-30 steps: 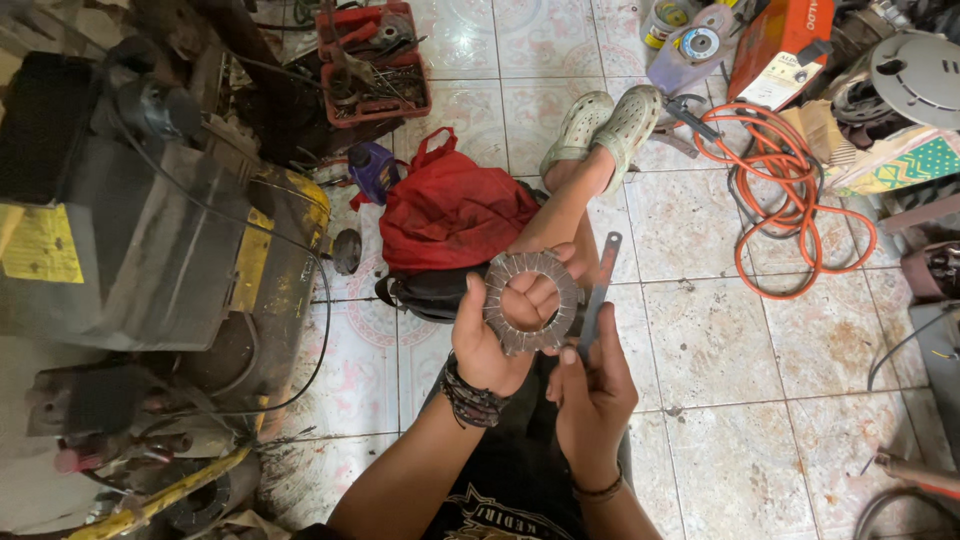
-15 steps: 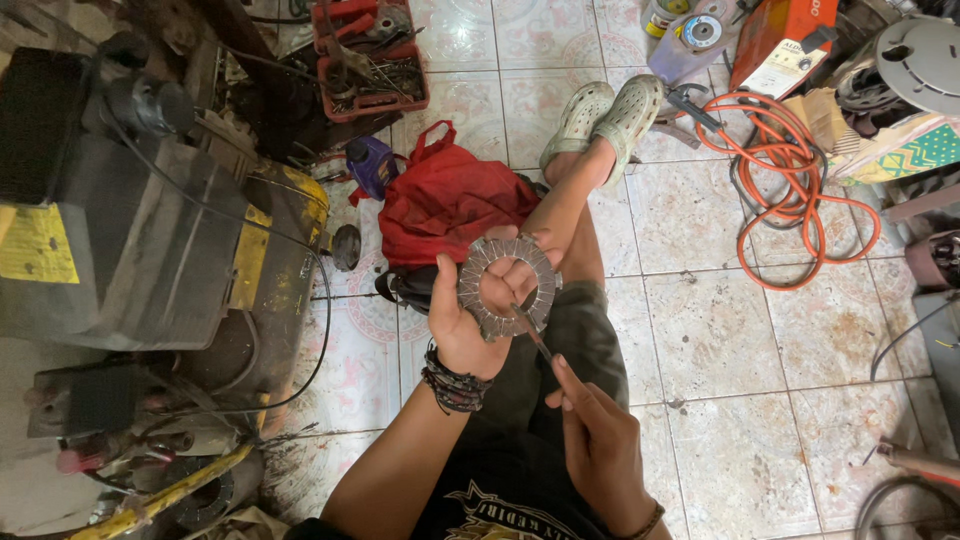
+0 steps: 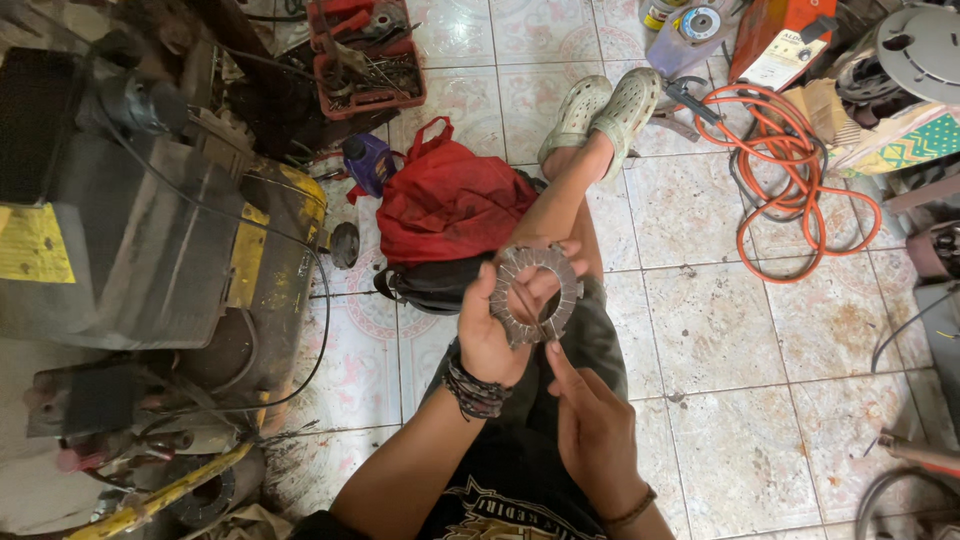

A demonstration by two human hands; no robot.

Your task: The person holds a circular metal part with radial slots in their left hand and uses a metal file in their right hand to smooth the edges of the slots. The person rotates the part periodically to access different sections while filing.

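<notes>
Near the frame's centre, the left hand (image 3: pixel 495 335) still grips the toothed metal ring (image 3: pixel 537 294); the right hand (image 3: pixel 592 430) has dropped lower, fingers loosely curled, poking a thin rod (image 3: pixel 528 308) through it.

One view only, from a camera on the person's head; it looks steeply down over the chest and lap to the tiled floor (image 3: pixel 720 330); the left hand (image 3: pixel 495 335) and right hand (image 3: pixel 595 430) sit near, low in the middle; the outstretched legs run toward the top, so the top edge is farthest; a machine (image 3: pixel 130 240) fills the left side.
</notes>
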